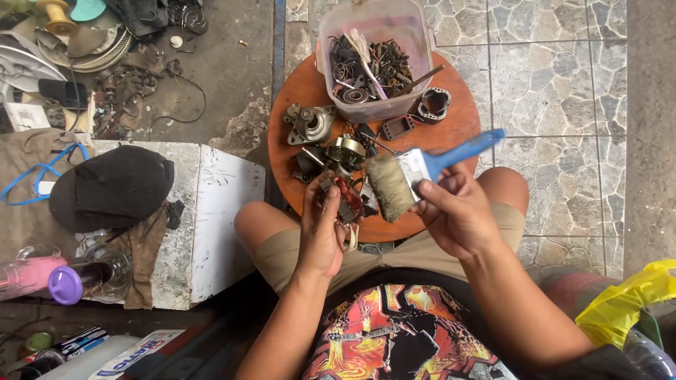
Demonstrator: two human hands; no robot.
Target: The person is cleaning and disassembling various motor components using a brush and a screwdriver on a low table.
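The person sits with knees apart, both hands up over the lap. The left hand (322, 229) is curled tight around a small motor part (345, 200) with red wire on it. The right hand (454, 211) grips a paintbrush (412, 176) with a blue handle, its bristles touching the part from the three o'clock side. I think short, soft strokes work best, with the part held steady so the thin wires do not bend. Just past the hands is a round wooden table (458, 119). More metal parts (310, 124) lie at its ten o'clock. A clear plastic tub (373, 56) of bits stands at twelve o'clock. The floor (549, 63) beyond is grey stone tile. Far off at nine o'clock lies a black cap (113, 186).
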